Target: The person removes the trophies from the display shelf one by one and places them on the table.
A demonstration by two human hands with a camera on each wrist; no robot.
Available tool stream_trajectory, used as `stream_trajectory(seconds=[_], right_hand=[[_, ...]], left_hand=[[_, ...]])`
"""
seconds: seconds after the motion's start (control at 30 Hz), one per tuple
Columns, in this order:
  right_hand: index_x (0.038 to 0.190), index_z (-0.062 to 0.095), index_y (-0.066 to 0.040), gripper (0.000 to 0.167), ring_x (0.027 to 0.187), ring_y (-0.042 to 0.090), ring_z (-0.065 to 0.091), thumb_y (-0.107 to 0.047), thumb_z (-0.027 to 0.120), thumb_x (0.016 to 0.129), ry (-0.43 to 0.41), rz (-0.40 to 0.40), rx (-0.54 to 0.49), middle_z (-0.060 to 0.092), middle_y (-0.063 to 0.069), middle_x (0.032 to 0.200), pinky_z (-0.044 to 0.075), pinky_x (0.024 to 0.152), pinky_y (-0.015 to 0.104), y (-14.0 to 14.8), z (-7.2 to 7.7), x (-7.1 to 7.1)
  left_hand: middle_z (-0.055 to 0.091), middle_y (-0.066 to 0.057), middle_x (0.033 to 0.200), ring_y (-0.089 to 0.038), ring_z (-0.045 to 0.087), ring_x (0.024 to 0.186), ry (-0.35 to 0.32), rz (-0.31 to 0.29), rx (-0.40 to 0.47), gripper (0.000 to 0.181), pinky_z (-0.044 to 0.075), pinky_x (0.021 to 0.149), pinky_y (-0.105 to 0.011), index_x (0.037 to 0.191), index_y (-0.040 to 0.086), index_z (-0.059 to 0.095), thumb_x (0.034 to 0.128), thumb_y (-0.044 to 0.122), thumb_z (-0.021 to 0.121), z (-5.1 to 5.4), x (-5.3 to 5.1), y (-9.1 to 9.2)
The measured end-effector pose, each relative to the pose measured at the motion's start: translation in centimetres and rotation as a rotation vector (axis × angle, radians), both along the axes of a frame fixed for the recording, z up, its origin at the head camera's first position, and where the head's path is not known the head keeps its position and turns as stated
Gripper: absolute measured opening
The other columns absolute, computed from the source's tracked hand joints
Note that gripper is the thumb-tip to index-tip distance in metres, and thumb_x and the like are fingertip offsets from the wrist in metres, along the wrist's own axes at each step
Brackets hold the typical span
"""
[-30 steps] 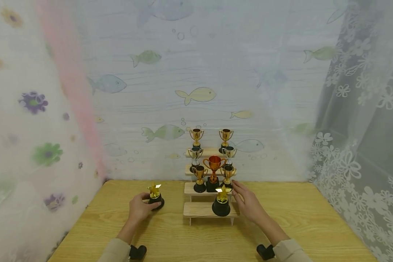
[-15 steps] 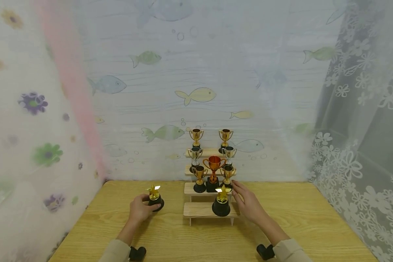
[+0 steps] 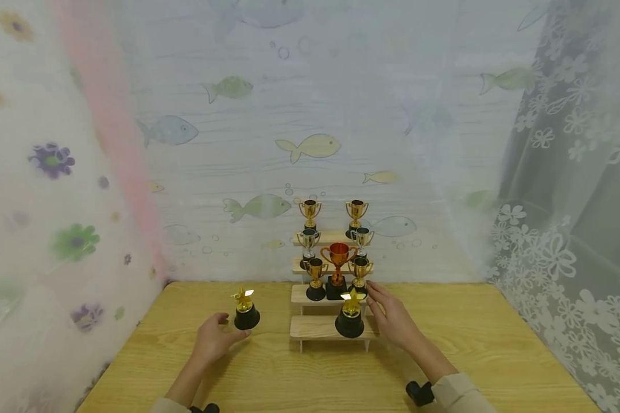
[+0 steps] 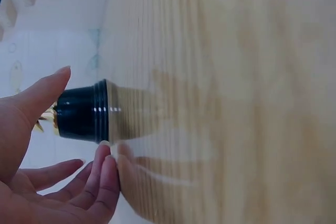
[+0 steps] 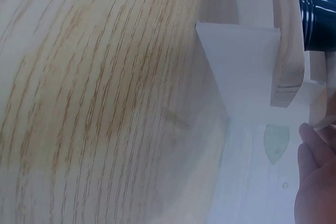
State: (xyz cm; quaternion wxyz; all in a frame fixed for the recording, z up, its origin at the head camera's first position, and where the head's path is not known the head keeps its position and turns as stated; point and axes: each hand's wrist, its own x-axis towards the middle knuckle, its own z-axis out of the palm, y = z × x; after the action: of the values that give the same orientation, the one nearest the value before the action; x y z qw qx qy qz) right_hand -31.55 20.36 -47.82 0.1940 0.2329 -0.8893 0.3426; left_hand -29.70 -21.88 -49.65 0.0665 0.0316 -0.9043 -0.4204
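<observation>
A gold star trophy [image 3: 246, 316] with a black base stands upright on the table, left of the stepped wooden stand [image 3: 310, 328]. My left hand [image 3: 213, 339] is beside it, thumb and fingers spread. In the left wrist view the black base [image 4: 81, 113] lies between thumb and fingers; whether a fingertip touches it I cannot tell. My right hand [image 3: 396, 324] rests at the stand's right side, fingers fairly straight, fingertips near a step's end. A second star trophy [image 3: 349, 324] stands on the lowest step, right end; its base [image 5: 320, 22] shows partly in the right wrist view.
On the third-highest step are an orange cup trophy [image 3: 338, 258] and gold cups either side, one being the left gold cup [image 3: 316, 276]. Silver cups [image 3: 308, 242] stand above, gold cups [image 3: 310, 212] on top. Fish-patterned fabric [image 3: 258, 143] hangs behind the wooden table [image 3: 465, 327].
My left hand has let go of the star trophy and drawn back slightly to the left, its fingers opening. The trophy stays on the table. My right hand stays at the stand.
</observation>
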Motion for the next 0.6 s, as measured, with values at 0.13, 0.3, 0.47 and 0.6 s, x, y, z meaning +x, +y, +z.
stream_trajectory(seconds=[0.13, 0.3, 0.47, 0.6], right_hand=[[0.144, 0.050, 0.011, 0.043, 0.139, 0.046, 0.044, -0.015, 0.049, 0.110, 0.013, -0.006, 0.002, 0.045, 0.025, 0.154, 0.038, 0.111, 0.060, 0.1, 0.0, -0.2], [0.143, 0.051, 0.012, 0.043, 0.139, 0.046, 0.045, -0.016, 0.049, 0.109, 0.015, -0.004, 0.006, 0.046, 0.025, 0.153, 0.039, 0.110, 0.060, 0.2, -0.1, -0.3], [0.142, 0.051, 0.012, 0.043, 0.138, 0.047, 0.045, -0.015, 0.050, 0.109, 0.016, 0.002, 0.005, 0.046, 0.026, 0.152, 0.039, 0.109, 0.060, 0.1, -0.1, -0.2], [0.143, 0.051, 0.012, 0.043, 0.139, 0.046, 0.045, -0.015, 0.050, 0.109, 0.013, 0.003, 0.005, 0.046, 0.025, 0.153, 0.039, 0.109, 0.060, 0.0, 0.0, -0.1]], left_hand=[[0.064, -0.027, 0.118, -0.043, 0.063, 0.108, 0.030, -0.016, 0.013, 0.072, 0.053, 0.089, -0.054, 0.125, -0.013, 0.058, 0.0784, 0.031, 0.090, 0.4, 1.0, 0.8], [0.063, -0.021, 0.117, -0.033, 0.067, 0.101, 0.000, -0.075, 0.099, 0.060, 0.057, 0.075, -0.042, 0.119, -0.007, 0.062, 0.0791, 0.028, 0.090, 1.0, 2.2, 2.6], [0.064, -0.020, 0.119, -0.022, 0.064, 0.088, 0.022, -0.164, 0.136, 0.059, 0.055, 0.066, -0.034, 0.124, -0.003, 0.064, 0.0786, 0.025, 0.091, 1.8, 2.8, 4.8], [0.065, -0.018, 0.117, -0.020, 0.061, 0.088, 0.060, -0.236, 0.126, 0.059, 0.053, 0.068, -0.033, 0.125, 0.001, 0.064, 0.0783, 0.024, 0.091, 2.3, 3.0, 6.4]])
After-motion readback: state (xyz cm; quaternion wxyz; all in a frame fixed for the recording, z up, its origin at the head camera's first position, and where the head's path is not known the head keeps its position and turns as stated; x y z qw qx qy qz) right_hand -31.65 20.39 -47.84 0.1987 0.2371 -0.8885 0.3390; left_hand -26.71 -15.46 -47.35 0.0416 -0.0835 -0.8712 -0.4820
